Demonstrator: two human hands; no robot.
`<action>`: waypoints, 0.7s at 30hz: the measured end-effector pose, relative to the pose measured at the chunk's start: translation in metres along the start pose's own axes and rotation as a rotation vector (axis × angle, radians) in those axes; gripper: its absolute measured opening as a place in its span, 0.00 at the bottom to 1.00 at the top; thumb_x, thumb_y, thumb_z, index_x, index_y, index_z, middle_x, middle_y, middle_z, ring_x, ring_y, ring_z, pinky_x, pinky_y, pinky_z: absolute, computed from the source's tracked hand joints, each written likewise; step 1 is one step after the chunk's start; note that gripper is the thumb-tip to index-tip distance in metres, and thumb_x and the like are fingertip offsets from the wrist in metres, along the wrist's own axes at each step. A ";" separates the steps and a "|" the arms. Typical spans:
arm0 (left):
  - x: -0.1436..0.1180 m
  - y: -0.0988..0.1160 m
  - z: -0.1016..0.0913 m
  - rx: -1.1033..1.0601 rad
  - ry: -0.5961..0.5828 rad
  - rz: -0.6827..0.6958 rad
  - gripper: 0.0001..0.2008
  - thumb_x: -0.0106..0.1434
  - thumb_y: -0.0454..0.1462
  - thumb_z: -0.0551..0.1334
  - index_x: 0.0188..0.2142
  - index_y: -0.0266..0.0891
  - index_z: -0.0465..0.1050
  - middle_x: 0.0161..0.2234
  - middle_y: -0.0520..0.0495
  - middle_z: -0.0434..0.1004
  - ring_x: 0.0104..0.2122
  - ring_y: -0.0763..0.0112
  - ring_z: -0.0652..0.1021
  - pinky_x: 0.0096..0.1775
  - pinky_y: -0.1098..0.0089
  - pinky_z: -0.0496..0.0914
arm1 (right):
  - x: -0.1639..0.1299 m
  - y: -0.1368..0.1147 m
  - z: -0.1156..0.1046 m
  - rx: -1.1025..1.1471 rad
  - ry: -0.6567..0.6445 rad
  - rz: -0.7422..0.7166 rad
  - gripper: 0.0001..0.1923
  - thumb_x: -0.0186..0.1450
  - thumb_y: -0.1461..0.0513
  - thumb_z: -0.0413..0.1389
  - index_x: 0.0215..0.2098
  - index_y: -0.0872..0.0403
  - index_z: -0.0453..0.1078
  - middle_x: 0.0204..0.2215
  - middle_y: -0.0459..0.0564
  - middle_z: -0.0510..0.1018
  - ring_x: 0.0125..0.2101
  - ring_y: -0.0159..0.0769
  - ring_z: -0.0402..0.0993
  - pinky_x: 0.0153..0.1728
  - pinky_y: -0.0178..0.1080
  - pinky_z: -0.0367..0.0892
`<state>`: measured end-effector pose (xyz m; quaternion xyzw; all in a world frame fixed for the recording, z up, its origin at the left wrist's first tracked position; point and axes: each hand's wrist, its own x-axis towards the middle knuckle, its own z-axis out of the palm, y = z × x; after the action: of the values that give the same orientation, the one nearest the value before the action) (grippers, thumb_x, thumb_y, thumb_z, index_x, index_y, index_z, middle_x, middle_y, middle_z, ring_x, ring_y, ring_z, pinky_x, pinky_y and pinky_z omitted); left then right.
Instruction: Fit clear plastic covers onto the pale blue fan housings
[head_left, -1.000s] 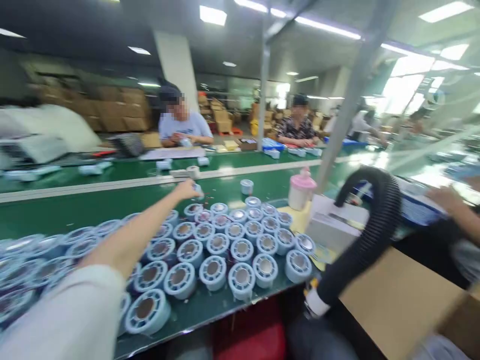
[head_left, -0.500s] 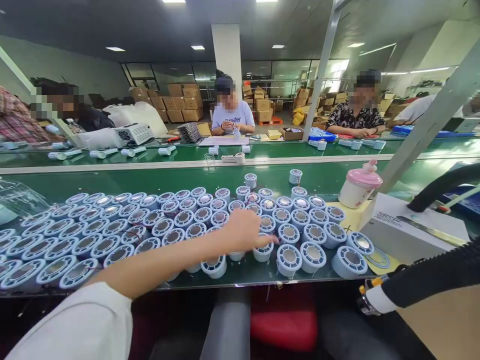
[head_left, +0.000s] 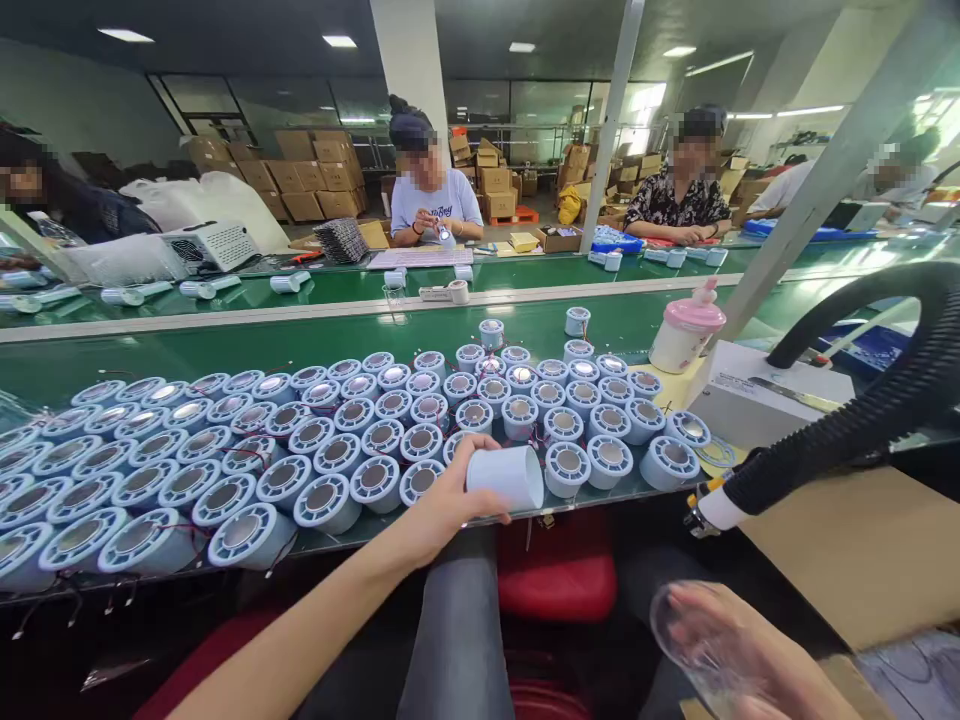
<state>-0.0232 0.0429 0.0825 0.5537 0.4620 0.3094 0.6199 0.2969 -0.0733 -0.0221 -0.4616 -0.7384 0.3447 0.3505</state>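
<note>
Lifted since 0.5 s ago, 1 pale-blue round plastic housing (head_left: 506, 476) lies on its side in the closed left hand (head_left: 442, 505) at the green tabletop's (head_left: 225, 350) near edge, axis pointing right toward the right hand (head_left: 739, 655), fingers curled around a clear plastic piece (head_left: 694, 640).

The left hand (head_left: 442, 500) holds a pale blue plastic housing (head_left: 506, 476), smooth and matt on its side wall. The housings massed on the desk (head_left: 225, 350) at nine o'clock from it are the same matt plastic, each with a shiny metal disc (head_left: 322, 495) set in its face. The desk wears a smooth green surface with a soft sheen. At five o'clock, the right hand (head_left: 750, 665) holds a clear, glossy plastic piece (head_left: 694, 635). At three o'clock runs a black ribbed hose (head_left: 840, 425), matt, above plain brown cardboard (head_left: 832, 560). The cup's pink lid (head_left: 694, 313) is glossy plastic.
</note>
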 end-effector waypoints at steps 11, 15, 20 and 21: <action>-0.002 -0.059 0.052 -0.170 -0.372 -0.376 0.14 0.55 0.44 0.61 0.35 0.36 0.72 0.30 0.49 0.71 0.26 0.73 0.69 0.23 0.76 0.64 | 0.053 -0.061 0.046 -0.597 0.021 -0.042 0.27 0.62 0.65 0.55 0.60 0.48 0.64 0.58 0.61 0.64 0.48 0.53 0.70 0.41 0.54 0.74; -0.007 -0.045 0.058 0.374 -0.375 0.003 0.08 0.59 0.39 0.62 0.38 0.41 0.75 0.39 0.49 0.71 0.39 0.67 0.71 0.42 0.69 0.67 | 0.057 -0.059 0.040 -0.470 -0.135 0.128 0.17 0.58 0.70 0.58 0.45 0.51 0.75 0.56 0.57 0.67 0.51 0.52 0.68 0.44 0.51 0.73; -0.011 -0.043 0.058 0.606 -0.329 0.259 0.09 0.61 0.38 0.62 0.42 0.43 0.74 0.41 0.48 0.68 0.43 0.66 0.71 0.46 0.67 0.66 | 0.055 -0.061 0.029 -0.163 -0.213 0.218 0.04 0.63 0.64 0.58 0.30 0.51 0.75 0.53 0.51 0.70 0.50 0.43 0.70 0.50 0.46 0.68; -0.010 -0.045 0.058 0.581 -0.313 0.287 0.10 0.60 0.39 0.63 0.43 0.43 0.73 0.42 0.48 0.69 0.43 0.66 0.72 0.46 0.67 0.66 | 0.054 -0.061 0.029 -0.133 -0.197 0.221 0.07 0.65 0.63 0.56 0.30 0.51 0.74 0.52 0.51 0.70 0.49 0.42 0.71 0.49 0.45 0.68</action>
<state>0.0199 0.0022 0.0384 0.8067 0.3477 0.1606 0.4501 0.2283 -0.0491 0.0250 -0.5262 -0.7351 0.3753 0.2048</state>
